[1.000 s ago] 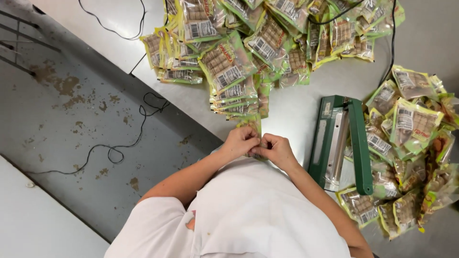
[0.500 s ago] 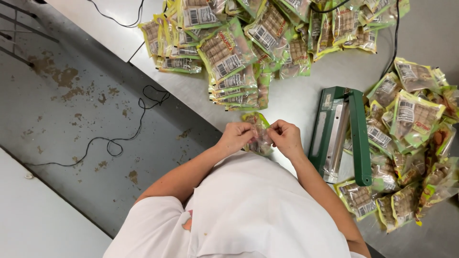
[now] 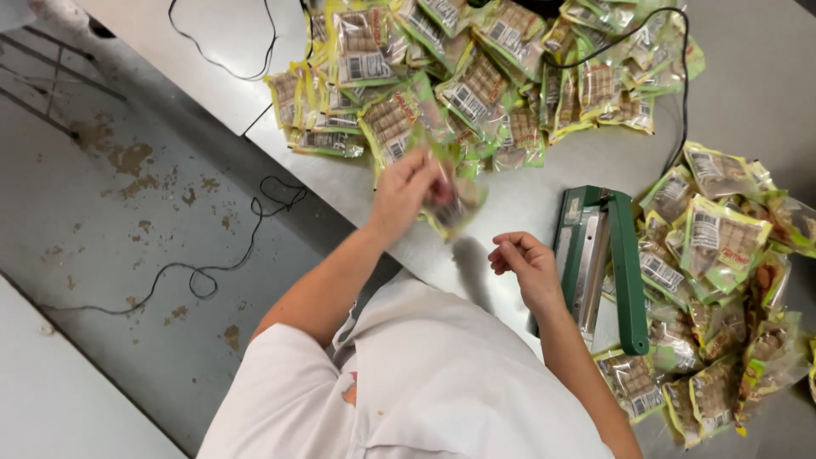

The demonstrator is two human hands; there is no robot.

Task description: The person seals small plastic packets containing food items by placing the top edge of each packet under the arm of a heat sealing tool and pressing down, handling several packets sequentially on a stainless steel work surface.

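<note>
Green-edged clear plastic is what the pouch [image 3: 455, 200] is made of; in the head view it is gripped by the left hand [image 3: 406, 191] and held, blurred, above the steel bench [image 3: 527, 183], while the right hand [image 3: 525, 263] is kept loosely curled and empty beside the green heat sealer [image 3: 616, 268]. A handling step between the far heap of pouches [image 3: 484, 76] and the right-hand heap [image 3: 722, 280] is judged to be in hand, and a firm hold on the slippery pouch is called for. Beyond the bench, a stained grey floor [image 3: 127, 212] crossed by a black cable [image 3: 221, 255] is seen.
</note>
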